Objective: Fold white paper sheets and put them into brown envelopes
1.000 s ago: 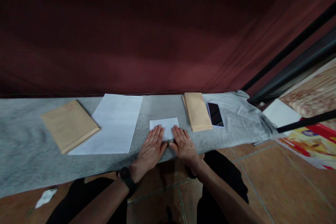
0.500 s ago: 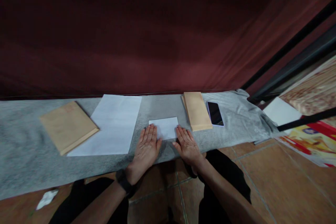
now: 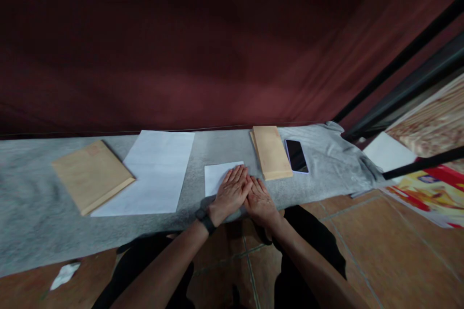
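A small folded white paper (image 3: 213,178) lies on the grey cloth (image 3: 36,203) in front of me. My left hand (image 3: 231,193), with a black watch at the wrist, lies flat on the paper's right half, fingers stretched out. My right hand (image 3: 261,199) rests flat just beside it at the paper's right edge, fingers also extended, the two hands touching. Neither hand holds anything.
A large white sheet (image 3: 152,169) and a tan envelope (image 3: 90,174) lie to the left. A second tan envelope (image 3: 271,152) and a black phone (image 3: 296,155) lie to the right. A dark red curtain (image 3: 181,58) hangs behind. A crumpled white scrap (image 3: 64,274) lies on the tiled floor.
My left hand has slid from the paper's left side across to its right half, meeting my right hand. The right hand has barely moved.
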Demonstrator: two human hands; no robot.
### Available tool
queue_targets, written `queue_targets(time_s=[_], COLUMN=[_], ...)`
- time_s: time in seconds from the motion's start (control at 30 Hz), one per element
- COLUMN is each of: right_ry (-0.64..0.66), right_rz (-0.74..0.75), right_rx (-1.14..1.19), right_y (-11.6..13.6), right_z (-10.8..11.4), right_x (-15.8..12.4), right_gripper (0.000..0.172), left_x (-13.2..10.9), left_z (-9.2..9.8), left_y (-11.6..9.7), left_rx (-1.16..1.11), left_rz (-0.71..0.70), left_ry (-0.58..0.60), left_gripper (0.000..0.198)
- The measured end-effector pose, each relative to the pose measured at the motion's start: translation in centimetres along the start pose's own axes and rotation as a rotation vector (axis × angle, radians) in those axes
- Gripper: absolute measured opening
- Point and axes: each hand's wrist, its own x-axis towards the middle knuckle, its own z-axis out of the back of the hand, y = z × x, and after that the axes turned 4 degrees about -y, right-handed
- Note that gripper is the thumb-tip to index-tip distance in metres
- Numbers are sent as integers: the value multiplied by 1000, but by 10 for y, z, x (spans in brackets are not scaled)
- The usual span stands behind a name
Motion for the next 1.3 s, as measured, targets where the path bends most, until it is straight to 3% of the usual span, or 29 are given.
queue_targets(time_s=[0.4,0.7,0.93,1.3], right_ry=[38,36,87,109], right_rz=[-56,-133,-83,-136], right_rx=[69,140,85,-41], right_y=[1,0,6,8], right_z=[18,31,18,2], right_x=[11,36,46,52], right_gripper=[46,43,49,54], left_x=[4,-7,-15,-28], left_z=[3,7,14,28], left_y=[14,25,32,42], left_rx=[236,283,314,337], left_rz=[67,78,99,232], left_ry=[9,-52,-20,14], left_gripper=[55,57,57,59])
